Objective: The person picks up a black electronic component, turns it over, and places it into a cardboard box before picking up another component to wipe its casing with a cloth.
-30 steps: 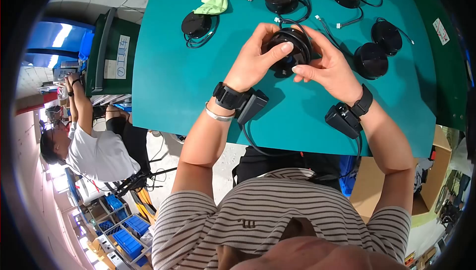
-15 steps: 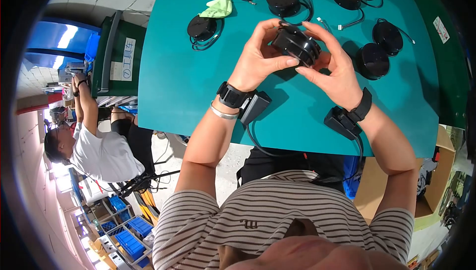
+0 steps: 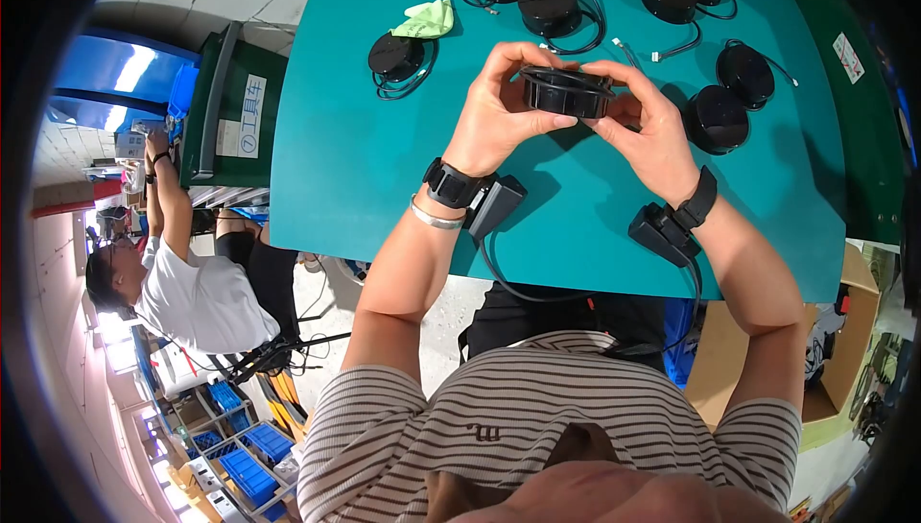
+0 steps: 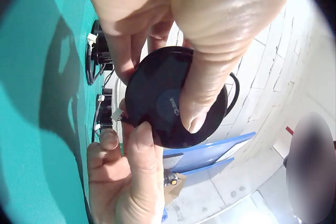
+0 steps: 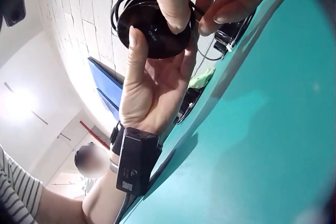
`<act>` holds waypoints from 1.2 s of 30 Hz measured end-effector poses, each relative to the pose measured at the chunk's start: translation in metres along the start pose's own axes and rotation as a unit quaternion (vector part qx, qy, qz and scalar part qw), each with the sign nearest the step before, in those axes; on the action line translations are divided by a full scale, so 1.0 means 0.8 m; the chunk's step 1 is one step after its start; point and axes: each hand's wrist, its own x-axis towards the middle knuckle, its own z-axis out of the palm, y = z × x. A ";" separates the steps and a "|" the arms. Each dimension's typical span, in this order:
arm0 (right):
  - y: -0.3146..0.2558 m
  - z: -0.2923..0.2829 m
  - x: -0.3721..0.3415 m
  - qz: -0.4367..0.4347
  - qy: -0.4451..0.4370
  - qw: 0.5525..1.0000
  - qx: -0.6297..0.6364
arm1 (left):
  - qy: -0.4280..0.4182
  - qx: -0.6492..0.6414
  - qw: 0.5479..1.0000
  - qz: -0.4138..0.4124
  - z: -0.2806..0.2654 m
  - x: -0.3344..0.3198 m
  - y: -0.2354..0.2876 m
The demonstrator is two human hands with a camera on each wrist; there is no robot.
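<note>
In the head view, both hands hold up a black disc-shaped unit (image 3: 566, 99) with a glossy side wall, seen nearly edge-on above the table. My left hand (image 3: 487, 125) grips its left side, fingers behind and thumb on the near side. From the right, my right hand (image 3: 650, 130) holds the other side with fingers and thumb. The left wrist view shows the flat round face (image 4: 157, 85) with a small pale logo and a thumb (image 4: 202, 98) pressed on it. A black cable (image 5: 116, 11) loops around the unit in the right wrist view.
On the green table (image 3: 384, 187) stand several similar black units with cables, among them one at the right (image 3: 718, 120) and one at the left (image 3: 395, 56), beside a light-green cloth (image 3: 425, 19). A person in a white shirt (image 3: 206, 297) sits at the left.
Both hands have turned the unit from facing the head camera, through a tilt, to nearly edge-on. The thumbs have moved from its face to its lower edge in the head view.
</note>
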 end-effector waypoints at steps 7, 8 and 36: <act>-0.002 0.003 0.002 -0.068 -0.002 0.997 -0.033 | -0.005 0.035 0.999 -0.007 -0.007 0.000 -0.002; -0.003 0.003 0.001 -0.068 -0.006 0.997 -0.034 | -0.007 0.043 0.999 -0.012 -0.007 0.000 -0.002; -0.013 -0.015 0.002 -0.053 0.070 0.996 -0.013 | -0.005 0.174 0.984 -0.034 -0.007 -0.006 0.011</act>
